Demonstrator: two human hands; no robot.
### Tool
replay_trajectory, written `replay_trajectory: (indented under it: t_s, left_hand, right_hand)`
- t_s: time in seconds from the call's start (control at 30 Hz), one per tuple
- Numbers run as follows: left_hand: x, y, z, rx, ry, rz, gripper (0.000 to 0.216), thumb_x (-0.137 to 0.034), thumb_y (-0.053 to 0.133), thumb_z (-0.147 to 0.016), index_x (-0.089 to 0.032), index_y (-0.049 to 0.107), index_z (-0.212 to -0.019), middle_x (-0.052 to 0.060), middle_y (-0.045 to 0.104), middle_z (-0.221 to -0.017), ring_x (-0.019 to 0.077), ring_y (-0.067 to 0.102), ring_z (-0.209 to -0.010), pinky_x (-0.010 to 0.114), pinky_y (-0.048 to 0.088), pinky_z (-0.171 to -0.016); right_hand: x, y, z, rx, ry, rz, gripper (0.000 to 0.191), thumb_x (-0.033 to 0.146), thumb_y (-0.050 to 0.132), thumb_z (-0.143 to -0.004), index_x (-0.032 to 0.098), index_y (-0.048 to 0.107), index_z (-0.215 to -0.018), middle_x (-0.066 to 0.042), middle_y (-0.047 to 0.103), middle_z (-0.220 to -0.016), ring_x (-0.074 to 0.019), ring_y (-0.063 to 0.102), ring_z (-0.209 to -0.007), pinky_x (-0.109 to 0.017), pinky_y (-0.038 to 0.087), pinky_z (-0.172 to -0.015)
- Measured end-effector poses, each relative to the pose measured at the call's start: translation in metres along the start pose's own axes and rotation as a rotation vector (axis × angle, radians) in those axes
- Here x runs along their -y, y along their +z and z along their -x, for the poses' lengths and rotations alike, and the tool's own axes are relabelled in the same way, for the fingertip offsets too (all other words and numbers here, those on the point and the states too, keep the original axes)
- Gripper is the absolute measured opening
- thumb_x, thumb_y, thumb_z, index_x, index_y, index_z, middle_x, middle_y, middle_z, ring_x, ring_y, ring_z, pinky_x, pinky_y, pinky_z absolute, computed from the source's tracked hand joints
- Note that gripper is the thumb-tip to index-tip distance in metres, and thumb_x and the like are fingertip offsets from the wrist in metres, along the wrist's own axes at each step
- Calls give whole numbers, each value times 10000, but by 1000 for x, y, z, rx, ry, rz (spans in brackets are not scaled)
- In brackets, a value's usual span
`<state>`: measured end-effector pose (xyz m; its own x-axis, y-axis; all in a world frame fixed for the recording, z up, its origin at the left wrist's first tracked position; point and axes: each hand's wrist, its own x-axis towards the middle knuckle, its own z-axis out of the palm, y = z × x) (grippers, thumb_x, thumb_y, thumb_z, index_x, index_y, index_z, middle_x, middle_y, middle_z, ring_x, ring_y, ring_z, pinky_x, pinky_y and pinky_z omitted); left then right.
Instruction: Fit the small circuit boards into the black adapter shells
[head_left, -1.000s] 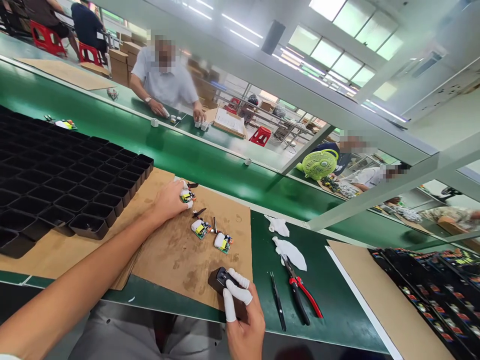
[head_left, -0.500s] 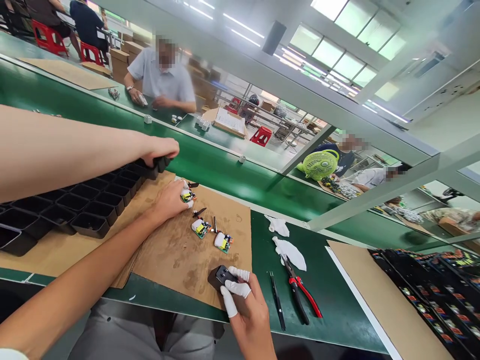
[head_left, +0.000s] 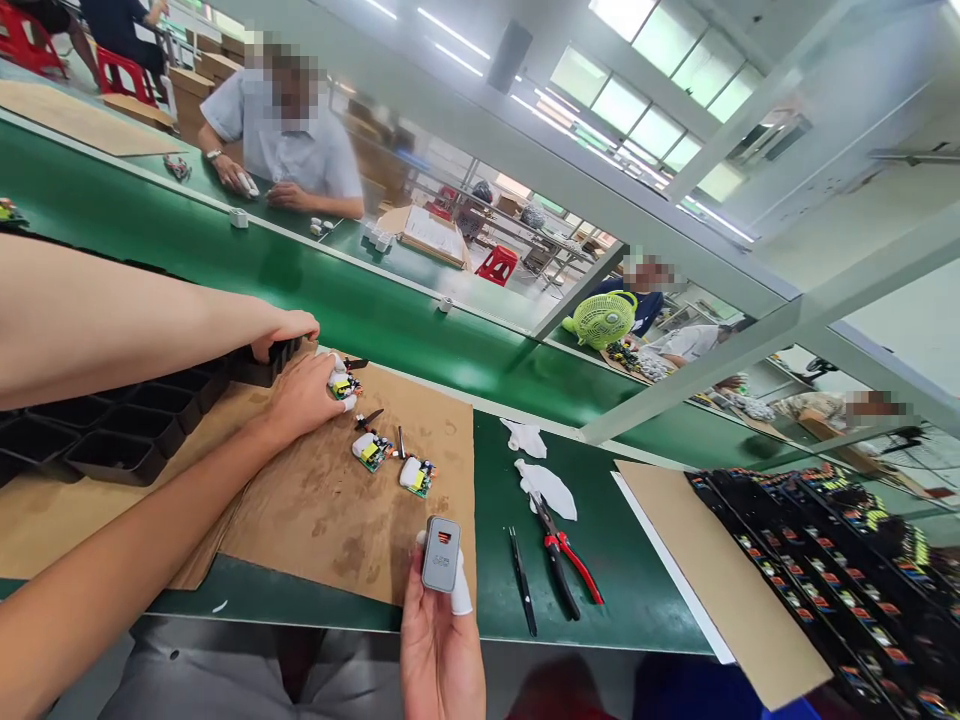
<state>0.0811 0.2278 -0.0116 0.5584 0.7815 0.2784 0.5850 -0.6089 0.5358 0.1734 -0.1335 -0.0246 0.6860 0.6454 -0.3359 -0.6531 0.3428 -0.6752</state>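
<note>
Since prev. frame, right hand (head_left: pixel 439 650) has lifted the grey charger shell (head_left: pixel 440 553) off the cardboard sheet (head_left: pixel 330 520) and turned its port face up; shell now upright above the sheet's near edge, fingers (head_left: pixel 460 590) w/ white cots closed round it. Left hand (head_left: pixel 300 397) unchanged, fingers pinched on a small circuit board (head_left: pixel 343 384) at the sheet's far corner. Two more boards (head_left: pixel 371 450) lie btwn the hands. A co-worker's hand (head_left: pixel 289 328) grips the black tray (head_left: pixel 112 440) edge, just beside left hand. Red-handled cutters (head_left: pixel 559 550) and tweezers (head_left: pixel 523 580) lie on green worktop (head_left: pixel 637 590), right of sheet.
</note>
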Motion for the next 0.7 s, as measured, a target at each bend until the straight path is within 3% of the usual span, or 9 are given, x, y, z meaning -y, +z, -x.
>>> replay_trajectory:
  t_s: [0.17, 0.27, 0.37, 0.47, 0.53, 0.6, 0.7]
  left_hand:
    - [0, -1, 0, -6, -10, 14, 339, -501, 747, -901, -234, 667, -1093, 122, 770, -1191, 395, 708, -1192, 447, 539, -973]
    - [0, -2, 0, 0, -13, 29, 340, -486, 757, -895, -231, 670, -1102, 123, 779, -1193, 386, 707, -1181, 433, 538, -946]
    - [-2, -3, 0, 28, 11, 49, 350, -503, 768, -877, -237, 671, -1083, 99, 784, -1145, 353, 713, -1117, 412, 536, -913]
    - [-5, -3, 2, 67, 52, 69, 364, -526, 789, -830, -250, 664, -1031, 69, 773, -1075, 328, 710, -1052, 399, 528, -902]
    - [-6, -2, 3, 82, 58, 81, 365, -532, 788, -807, -255, 654, -1003, 67, 761, -1046, 328, 705, -1028, 400, 526, -894]
    - [-5, -3, 2, 92, 45, 97, 358, -535, 772, -801, -255, 645, -986, 70, 751, -1022, 335, 706, -1016, 407, 533, -886]
    - [-7, -13, -2, 81, 1, 125, 377, -528, 741, -805, -245, 654, -1038, 81, 748, -1033, 352, 717, -1031, 435, 567, -904]
  right_hand:
    - [10, 0, 2, 7, -6, 41, 350, 451, 1008, -933, 297, 919, -1234, -63, 898, -1358, -276, 855, -1306, -446, 725, -1142]
    - [12, 0, 2, -13, -101, 167, 365, 526, 951, -983, 282, 905, -1250, -82, 909, -1285, -283, 861, -1269, -452, 744, -1094]
    - [20, -5, -2, -77, -462, 494, 281, 518, 860, -1067, 285, 873, -1224, -73, 895, -1193, -240, 872, -1126, -386, 759, -948]
    - [35, -9, -11, -93, -761, 728, 207, 439, 977, -963, 271, 867, -1012, -67, 860, -1200, -229, 834, -1141, -353, 711, -969]
    - [45, -10, -17, -31, -749, 798, 227, 398, 1045, -877, 242, 881, -902, -108, 853, -1227, -272, 818, -1187, -403, 680, -1044]
    - [50, -10, -23, 31, -685, 851, 218, 390, 1042, -876, 222, 904, -890, -145, 854, -1240, -302, 814, -1199, -449, 659, -1083]
    - [48, -10, -30, 15, -623, 805, 270, 439, 1040, -873, 217, 893, -916, -146, 856, -1287, -298, 809, -1224, -459, 647, -1123]
